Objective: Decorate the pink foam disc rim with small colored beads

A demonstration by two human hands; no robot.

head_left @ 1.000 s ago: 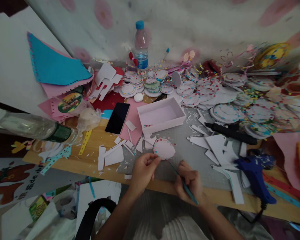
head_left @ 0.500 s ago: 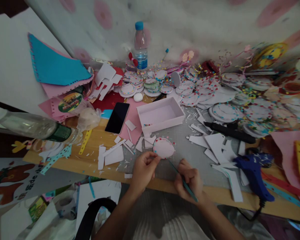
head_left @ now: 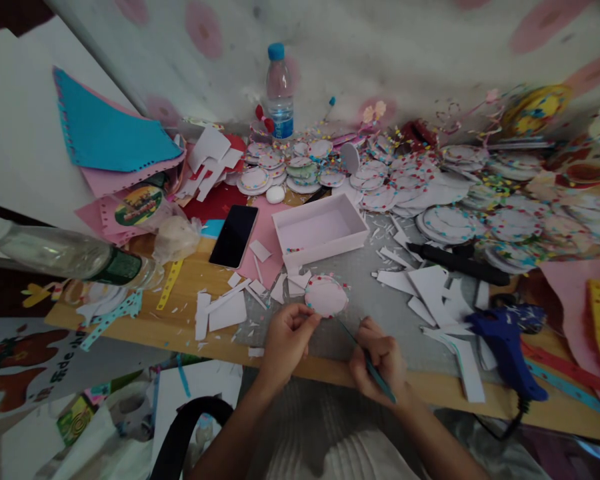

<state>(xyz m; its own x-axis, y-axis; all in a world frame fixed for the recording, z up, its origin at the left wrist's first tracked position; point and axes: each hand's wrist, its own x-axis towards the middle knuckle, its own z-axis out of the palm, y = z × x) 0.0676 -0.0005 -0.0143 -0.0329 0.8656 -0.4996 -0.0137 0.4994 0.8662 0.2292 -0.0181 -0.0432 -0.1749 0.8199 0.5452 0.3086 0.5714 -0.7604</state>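
My left hand (head_left: 286,339) pinches the near edge of a round white disc (head_left: 325,295) rimmed with coloured dots, which lies on the grey mat (head_left: 380,313). My right hand (head_left: 380,360) is closed round a thin teal stick-like tool (head_left: 365,357). The tool's tip points up and left toward the disc's lower right edge. Both hands sit at the near edge of the wooden table (head_left: 190,287).
An open white box (head_left: 320,230) and a black phone (head_left: 234,235) lie behind the disc. White paper offcuts (head_left: 433,287), a blue glue gun (head_left: 505,343) and a black tool (head_left: 460,262) lie to the right. Many finished discs (head_left: 405,183) and a water bottle (head_left: 279,93) fill the back.
Hardly anything has changed: both hands keep their grips and have shifted only very slightly at the disc's edge.
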